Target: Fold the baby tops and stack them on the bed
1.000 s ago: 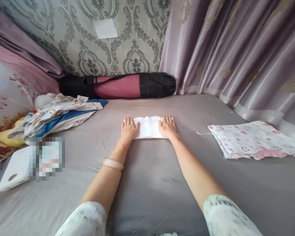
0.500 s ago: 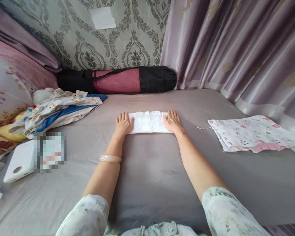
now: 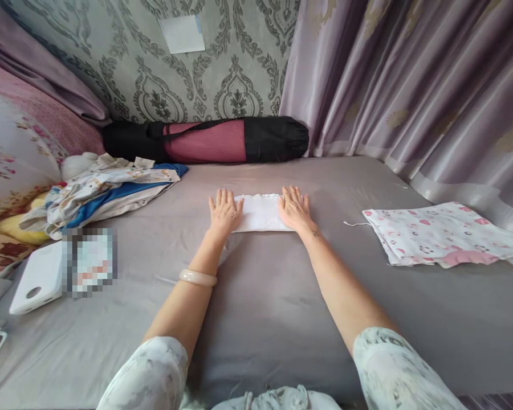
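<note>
A folded white cloth [image 3: 260, 213] lies on the grey bedsheet [image 3: 265, 296] in the middle of the bed. My left hand [image 3: 224, 210] rests flat on its left end, fingers stretched out. My right hand [image 3: 294, 208] lies flat on its right end, fingers spread as well. Both palms press down on the cloth and grip nothing. A pale bangle [image 3: 198, 277] sits on my left wrist.
A folded pink-patterned cloth [image 3: 440, 233] lies at the right. A heap of clothes [image 3: 98, 192] lies at the left, with a white device [image 3: 38, 279] nearer me. A black and red roll bag [image 3: 205, 139] lines the wall; curtains [image 3: 410, 85] hang right.
Both hands have slid inward along the white cloth, so less of it shows between them than half a second ago. The view has shifted slightly.
</note>
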A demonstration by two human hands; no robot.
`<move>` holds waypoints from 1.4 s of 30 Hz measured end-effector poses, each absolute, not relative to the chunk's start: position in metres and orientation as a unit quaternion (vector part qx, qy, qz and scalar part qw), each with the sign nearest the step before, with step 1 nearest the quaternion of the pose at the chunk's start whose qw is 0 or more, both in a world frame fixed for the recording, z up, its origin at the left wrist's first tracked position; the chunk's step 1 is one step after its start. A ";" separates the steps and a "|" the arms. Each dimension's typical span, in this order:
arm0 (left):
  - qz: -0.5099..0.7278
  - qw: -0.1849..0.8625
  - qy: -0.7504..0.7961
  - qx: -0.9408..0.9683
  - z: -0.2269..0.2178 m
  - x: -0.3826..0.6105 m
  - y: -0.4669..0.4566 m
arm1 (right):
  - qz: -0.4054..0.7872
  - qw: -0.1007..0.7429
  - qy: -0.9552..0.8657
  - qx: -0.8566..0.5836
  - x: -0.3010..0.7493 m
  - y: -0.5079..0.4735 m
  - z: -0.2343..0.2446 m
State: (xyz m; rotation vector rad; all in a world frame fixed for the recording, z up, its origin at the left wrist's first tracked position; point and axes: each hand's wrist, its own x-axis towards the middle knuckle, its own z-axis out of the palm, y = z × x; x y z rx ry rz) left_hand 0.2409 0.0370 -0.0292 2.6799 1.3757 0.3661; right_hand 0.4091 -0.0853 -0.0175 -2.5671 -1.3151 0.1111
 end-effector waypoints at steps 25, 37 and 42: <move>0.166 0.172 0.412 0.879 -0.024 0.253 0.023 | -0.034 0.157 -0.545 -0.823 0.364 -0.072 -0.026; 0.222 0.234 0.449 0.833 -0.026 0.242 0.043 | 0.010 0.113 -0.566 -0.816 0.354 -0.068 -0.038; 0.245 0.270 0.449 0.816 -0.022 0.238 0.046 | 0.056 0.077 -0.568 -0.817 0.354 -0.061 -0.024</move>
